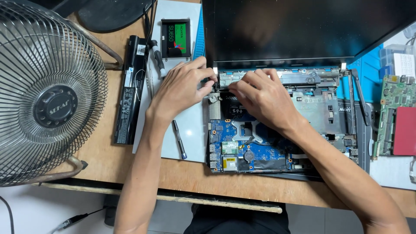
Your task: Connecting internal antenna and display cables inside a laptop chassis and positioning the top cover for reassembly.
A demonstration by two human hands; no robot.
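While hands (225, 89) work, fan (45, 93) flanks.

Opened laptop (286, 130): on the table (108, 160), middle; its raised screen (303, 30) stands at the far side.
Left hand (182, 89): at the laptop's far left corner, fingertips just beside those of the right hand (260, 97).
Right hand: over the laptop's far edge.
Mat (177, 17): left of the laptop, under the left hand.
Drive (176, 38): on the mat, far end.
Screwdriver (179, 139): on the mat, near end.
Battery (130, 89): left of the mat.
Fan (47, 91): far left.
Circuit board (394, 115): right of the laptop.
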